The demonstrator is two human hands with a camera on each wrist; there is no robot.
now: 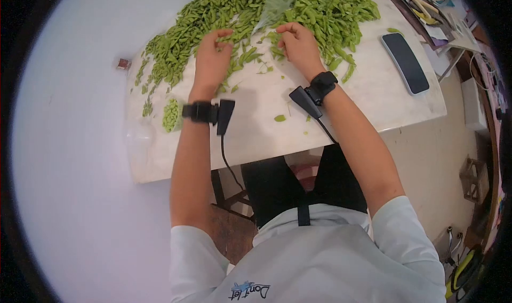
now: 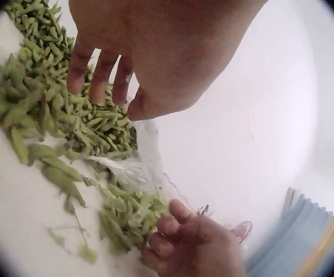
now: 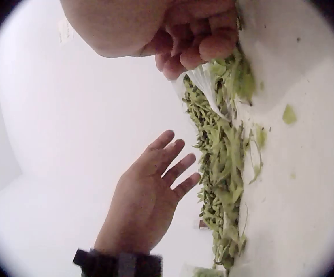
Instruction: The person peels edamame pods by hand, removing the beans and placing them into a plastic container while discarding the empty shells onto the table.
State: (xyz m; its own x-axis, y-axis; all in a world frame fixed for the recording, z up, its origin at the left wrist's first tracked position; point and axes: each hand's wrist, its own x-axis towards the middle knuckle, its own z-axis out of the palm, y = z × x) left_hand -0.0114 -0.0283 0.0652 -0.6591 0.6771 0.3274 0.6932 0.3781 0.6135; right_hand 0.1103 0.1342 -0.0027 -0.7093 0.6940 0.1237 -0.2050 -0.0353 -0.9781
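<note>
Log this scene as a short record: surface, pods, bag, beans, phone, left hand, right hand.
surface: white table
pods: two green piles, left pile and right pile, with loose bits nearer the person
bag: clear plastic bag, between the piles
beans: small pale-green beans, gathered beside the left wrist
phone: phone lying at the table's right side, screen dark
left hand: left hand held open, no object seen in it
right hand: right hand, fingers bent; whether it holds anything is unclear
</note>
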